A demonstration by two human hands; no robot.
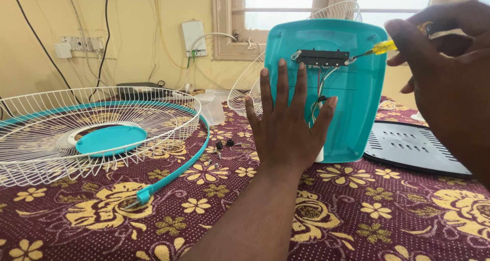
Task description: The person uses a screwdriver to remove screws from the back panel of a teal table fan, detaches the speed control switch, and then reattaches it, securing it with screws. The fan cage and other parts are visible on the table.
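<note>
Your left hand (pixel 286 123) lies flat, fingers spread and straight, pressed against the inside of the upright teal cover (pixel 352 87) to steady it. Your right hand (pixel 449 72) has its fingers closed round the yellow-handled screwdriver (pixel 380 47), whose tip points toward nine o'clock and meets the screw at the right end of the black switch block (pixel 322 58), at the cover's twelve o'clock. Wires (pixel 320 85) hang down from the block behind your left fingertips. So the step looks like working that screw; it calls for the tip kept square in the head and a firm brace from your left palm. At nine o'clock lies the white wire grill (pixel 76 133), at three o'clock a black vented plate (pixel 408 143), all on the flowered cloth (pixel 357 215).
</note>
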